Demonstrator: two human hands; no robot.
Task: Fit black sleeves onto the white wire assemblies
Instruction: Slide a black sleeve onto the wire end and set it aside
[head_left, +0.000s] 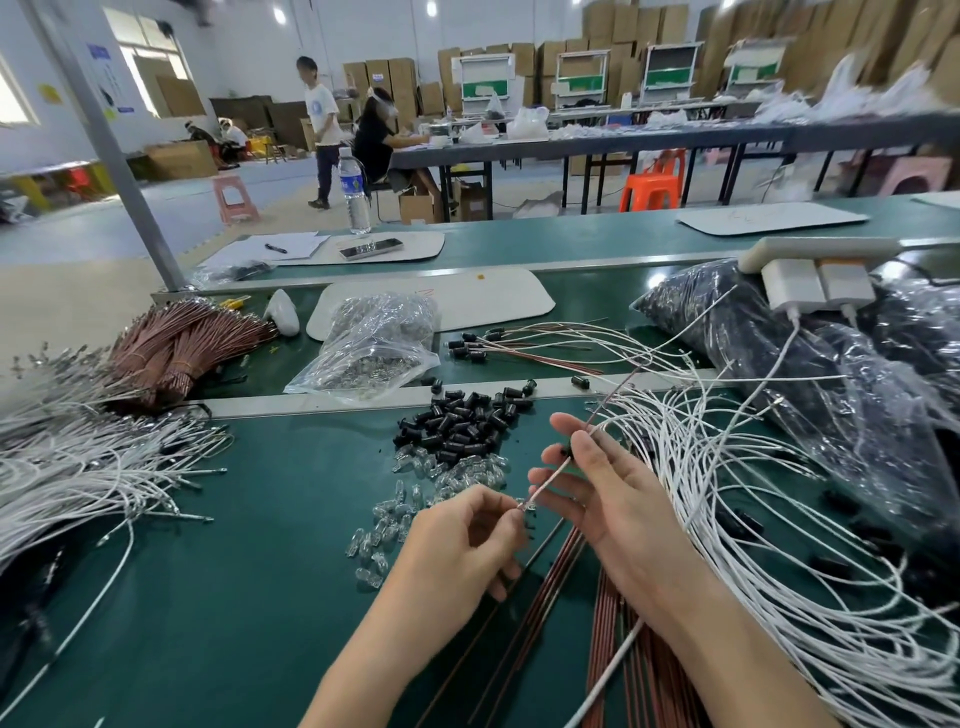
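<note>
Left grip (462, 540), right grip (608, 493) — pinching wire (548, 482).

Left hand (464, 540) and right hand (610, 493), close together, each pinch the same wire (544, 487).

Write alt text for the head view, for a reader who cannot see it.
The left hand pinches the end of a thin wire and the right hand grips it further up, above a green table. Behind them lie black sleeves and clear bulbs; loose white wires spread to the right.

Black sleeve (565, 452) half hidden in right hand (608, 501).
</note>
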